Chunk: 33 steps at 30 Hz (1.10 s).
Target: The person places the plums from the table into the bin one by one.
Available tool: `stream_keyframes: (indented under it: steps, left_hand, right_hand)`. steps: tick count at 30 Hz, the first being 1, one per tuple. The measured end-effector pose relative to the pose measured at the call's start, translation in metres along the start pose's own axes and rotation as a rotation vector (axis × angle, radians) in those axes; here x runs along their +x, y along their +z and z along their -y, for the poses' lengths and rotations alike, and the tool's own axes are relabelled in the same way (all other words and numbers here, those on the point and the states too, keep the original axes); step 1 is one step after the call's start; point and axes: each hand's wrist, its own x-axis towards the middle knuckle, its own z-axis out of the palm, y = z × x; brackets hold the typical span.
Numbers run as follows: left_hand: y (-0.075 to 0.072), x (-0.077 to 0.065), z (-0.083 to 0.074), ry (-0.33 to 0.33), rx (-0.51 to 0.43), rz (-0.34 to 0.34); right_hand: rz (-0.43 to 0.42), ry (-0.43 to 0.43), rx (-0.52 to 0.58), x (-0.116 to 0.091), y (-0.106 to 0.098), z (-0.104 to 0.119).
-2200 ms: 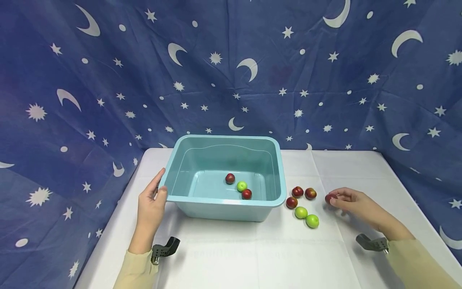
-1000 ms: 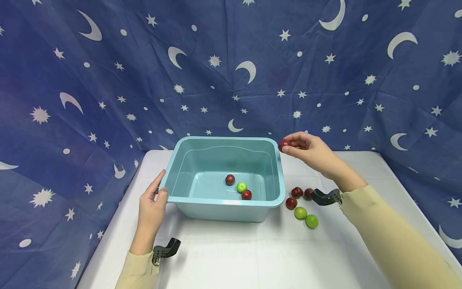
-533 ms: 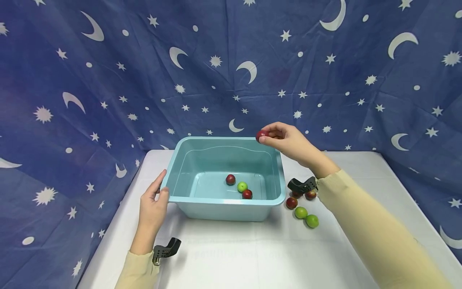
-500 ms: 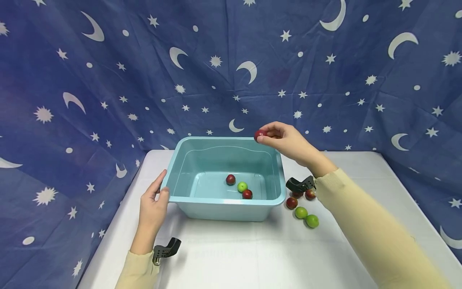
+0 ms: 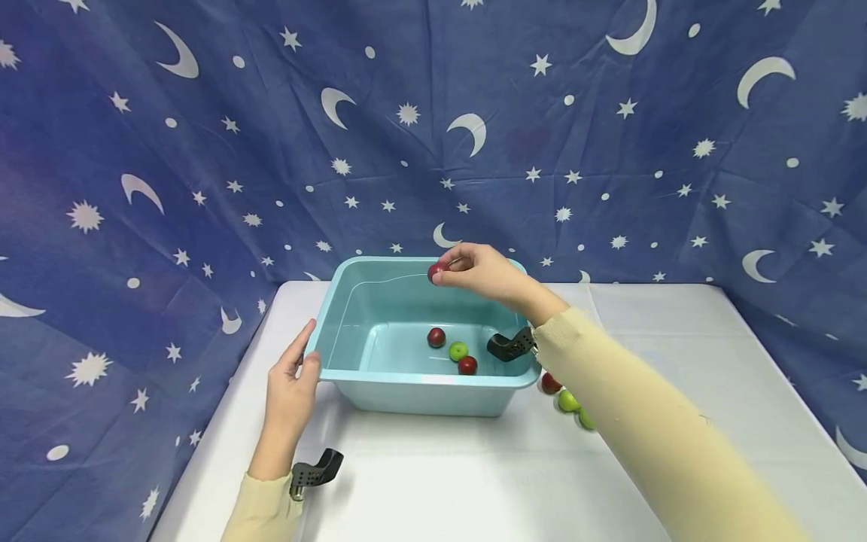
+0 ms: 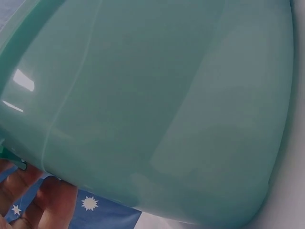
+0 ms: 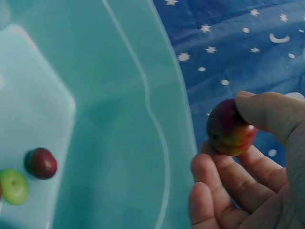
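My right hand (image 5: 484,271) pinches a dark red plum (image 5: 436,272) between thumb and fingers, above the back part of the light blue basin (image 5: 420,379). In the right wrist view the held plum (image 7: 231,128) shows a yellowish patch. My left hand (image 5: 291,391) grips the basin's left rim, thumb on the near side; in the left wrist view its fingers (image 6: 55,200) curl at the basin's edge. On the basin floor lie a red plum (image 5: 436,337), a green plum (image 5: 458,351) and another red plum (image 5: 467,365).
Right of the basin, a red plum (image 5: 551,383) and two green plums (image 5: 568,400) lie on the white-covered table (image 5: 420,474), partly hidden by my right sleeve (image 5: 650,406). A blue curtain (image 5: 379,98) with moons and stars hangs behind. Black wrist mounts (image 5: 317,470) stick out from both forearms.
My right hand picked the red plum up from the right side of the table, lifted it and carried it left over the basin. The left hand has stayed on the rim.
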Motion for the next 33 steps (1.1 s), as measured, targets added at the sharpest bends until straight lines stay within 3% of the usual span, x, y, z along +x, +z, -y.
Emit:
stream_keyframes:
  steps: [5, 11, 33]
  left_hand:
    - [0.0, 0.0, 0.002, -0.001, -0.028, 0.011]
    - [-0.001, -0.001, 0.002, 0.014, -0.04, 0.011]
    - [0.0, -0.001, 0.001, 0.01, -0.044, 0.011]
  right_hand:
    - [0.076, 0.052, -0.012, 0.004, 0.015, -0.005]
    - [0.101, 0.102, -0.031, 0.008, 0.023, -0.014]
    - [0.124, 0.134, -0.06, 0.007, 0.027, -0.013]
